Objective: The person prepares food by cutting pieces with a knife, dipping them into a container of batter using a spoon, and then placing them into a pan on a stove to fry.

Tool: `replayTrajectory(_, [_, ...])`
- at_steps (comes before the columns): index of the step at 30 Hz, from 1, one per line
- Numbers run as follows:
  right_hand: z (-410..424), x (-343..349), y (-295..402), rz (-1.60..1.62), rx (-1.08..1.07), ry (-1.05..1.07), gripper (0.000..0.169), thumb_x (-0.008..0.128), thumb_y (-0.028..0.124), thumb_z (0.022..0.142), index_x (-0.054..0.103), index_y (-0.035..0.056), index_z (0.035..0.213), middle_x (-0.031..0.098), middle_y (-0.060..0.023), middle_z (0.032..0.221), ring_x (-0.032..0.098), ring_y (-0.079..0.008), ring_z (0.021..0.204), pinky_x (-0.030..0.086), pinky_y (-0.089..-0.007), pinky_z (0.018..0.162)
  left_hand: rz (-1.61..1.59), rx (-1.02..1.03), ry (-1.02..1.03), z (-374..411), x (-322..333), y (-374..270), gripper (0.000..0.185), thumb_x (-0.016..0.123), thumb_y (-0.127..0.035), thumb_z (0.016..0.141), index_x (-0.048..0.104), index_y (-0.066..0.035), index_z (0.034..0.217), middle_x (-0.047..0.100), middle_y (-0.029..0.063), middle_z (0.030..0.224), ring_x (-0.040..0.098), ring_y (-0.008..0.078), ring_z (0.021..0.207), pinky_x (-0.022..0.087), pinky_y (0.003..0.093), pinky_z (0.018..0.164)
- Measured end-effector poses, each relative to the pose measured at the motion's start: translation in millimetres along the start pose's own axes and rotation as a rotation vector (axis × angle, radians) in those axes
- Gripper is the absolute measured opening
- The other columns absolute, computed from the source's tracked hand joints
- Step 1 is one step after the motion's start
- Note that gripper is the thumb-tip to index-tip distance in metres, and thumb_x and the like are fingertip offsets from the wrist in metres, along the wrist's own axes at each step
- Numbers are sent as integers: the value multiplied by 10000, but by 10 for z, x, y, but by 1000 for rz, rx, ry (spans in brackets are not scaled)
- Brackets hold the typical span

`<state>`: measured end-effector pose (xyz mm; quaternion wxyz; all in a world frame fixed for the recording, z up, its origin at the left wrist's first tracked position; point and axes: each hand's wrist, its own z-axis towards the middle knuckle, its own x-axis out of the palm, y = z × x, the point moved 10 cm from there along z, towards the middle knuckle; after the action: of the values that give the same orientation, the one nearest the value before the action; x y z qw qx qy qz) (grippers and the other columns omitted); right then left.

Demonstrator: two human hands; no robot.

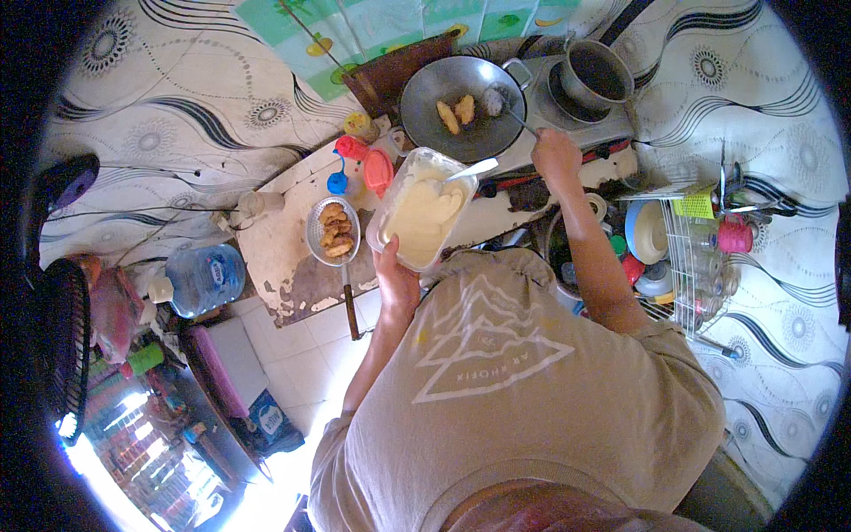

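My left hand (397, 279) grips the near end of a clear plastic tub (425, 206) of thick pale batter, held tilted beside the stove. A spoon (473, 169) rests in the tub with its pale handle over the rim. My right hand (557, 159) is closed around the thin handle of a metal skimmer (495, 101), whose head sits inside the wok (465, 143). Two golden fried pieces (456, 113) lie in the wok, left of the skimmer. Left of the tub, a perforated strainer ladle (314, 229) holds several browned fritters (336, 231) on the worn table.
A saucepan (597, 76) stands on the burner right of the wok. Red lidded containers (377, 171) and a blue one (338, 181) sit behind the strainer ladle. A wire dish rack (678, 266) is at the right; a large water bottle (206, 279) is at the left.
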<state>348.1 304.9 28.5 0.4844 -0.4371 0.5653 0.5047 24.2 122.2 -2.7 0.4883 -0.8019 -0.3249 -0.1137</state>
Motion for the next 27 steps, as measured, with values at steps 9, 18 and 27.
replayTrajectory(9, [400,128,196,19,-22,227,246,540,189,828,717,68,948,673,-210,1034,635,-396,994,509,-503,862,13,-5,-29,-27,-1,-15,586,462,-457,920,420,-91,1376,573,111,1295,592,289,1141,575,462,718])
replayTrajectory(18, [632,985,-125,339,-84,192,221,590,217,876,746,113,992,704,-146,1031,650,-330,991,498,-410,902,-12,40,-36,-59,-84,-77,581,459,-433,911,413,-80,1370,575,125,1273,608,291,1105,585,454,664])
replayTrajectory(27, [688,1384,-245,656,1,270,266,603,264,872,737,92,1024,717,-150,986,676,-290,947,507,-382,873,-14,59,-101,-117,-77,-142,545,438,-421,932,414,-91,1366,572,126,1269,598,292,1112,584,461,660])
